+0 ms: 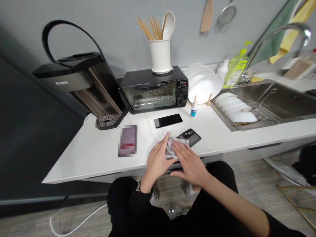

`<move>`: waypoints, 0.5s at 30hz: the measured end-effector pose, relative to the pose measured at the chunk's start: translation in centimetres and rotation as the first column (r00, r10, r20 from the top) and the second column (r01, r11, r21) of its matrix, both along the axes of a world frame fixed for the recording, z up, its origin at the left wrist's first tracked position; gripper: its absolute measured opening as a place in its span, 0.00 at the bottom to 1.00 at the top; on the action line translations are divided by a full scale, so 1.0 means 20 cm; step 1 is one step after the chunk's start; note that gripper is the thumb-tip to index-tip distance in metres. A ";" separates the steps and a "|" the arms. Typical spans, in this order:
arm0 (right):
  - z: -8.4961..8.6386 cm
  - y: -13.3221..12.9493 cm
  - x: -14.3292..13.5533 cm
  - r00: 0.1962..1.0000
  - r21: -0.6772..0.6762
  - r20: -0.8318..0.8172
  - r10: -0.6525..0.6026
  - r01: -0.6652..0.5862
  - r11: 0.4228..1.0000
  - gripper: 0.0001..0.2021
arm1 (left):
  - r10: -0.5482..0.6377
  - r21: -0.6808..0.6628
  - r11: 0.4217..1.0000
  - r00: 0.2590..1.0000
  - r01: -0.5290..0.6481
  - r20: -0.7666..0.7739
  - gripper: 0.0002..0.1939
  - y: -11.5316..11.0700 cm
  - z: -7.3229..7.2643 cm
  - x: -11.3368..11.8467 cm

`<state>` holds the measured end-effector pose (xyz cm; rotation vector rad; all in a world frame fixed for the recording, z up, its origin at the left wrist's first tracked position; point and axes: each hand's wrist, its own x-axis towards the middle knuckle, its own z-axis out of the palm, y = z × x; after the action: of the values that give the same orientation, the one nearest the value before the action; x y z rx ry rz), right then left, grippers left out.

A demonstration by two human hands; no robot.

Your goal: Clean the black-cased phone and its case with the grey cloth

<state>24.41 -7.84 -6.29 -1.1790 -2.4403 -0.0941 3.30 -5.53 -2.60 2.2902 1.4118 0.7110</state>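
Note:
A crumpled pale grey cloth lies at the counter's front edge, between my two hands. My left hand has its thumb and fingers around the cloth's left side. The fingers of my right hand rest stretched out on top of the cloth, with the thumb held apart. Partly under the cloth's right end is a dark grey phone, camera side up. Behind the cloth a second phone shows a black face. To the left lies a purplish, pixelated flat object. A small white bottle with a blue label stands upright behind the grey phone.
At the back stand a black water dispenser and a toaster oven with a chopstick holder on it. White plates stand in a rack beside the oven. On the right is a sink with bowls and a tall faucet.

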 end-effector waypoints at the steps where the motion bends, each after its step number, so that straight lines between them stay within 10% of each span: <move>1: 0.00 0.00 0.02 1.000 -0.010 0.000 -0.018 0.018 1.000 0.52 | -0.002 -0.002 1.000 1.000 0.002 0.004 0.59 0.00 0.00 0.00; 5: 0.02 0.01 0.09 0.966 0.002 -0.060 -0.250 0.250 0.968 0.45 | 0.016 -0.027 1.000 1.000 -0.016 0.014 0.60 0.00 0.00 0.00; 11: 0.04 -0.02 0.01 0.998 -0.075 -0.037 0.055 -0.057 0.996 0.50 | 0.025 0.010 1.000 1.000 -0.025 0.005 0.57 -0.01 -0.01 0.00; 15: 0.04 0.02 0.05 0.962 -0.025 -0.088 -0.260 0.259 0.966 0.41 | 0.046 -0.009 0.999 0.999 -0.046 -0.001 0.59 -0.01 -0.01 0.00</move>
<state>25.32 -7.42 -5.49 -1.4718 -2.2007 -0.0994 3.39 -5.77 -2.80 2.2582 1.4694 0.7163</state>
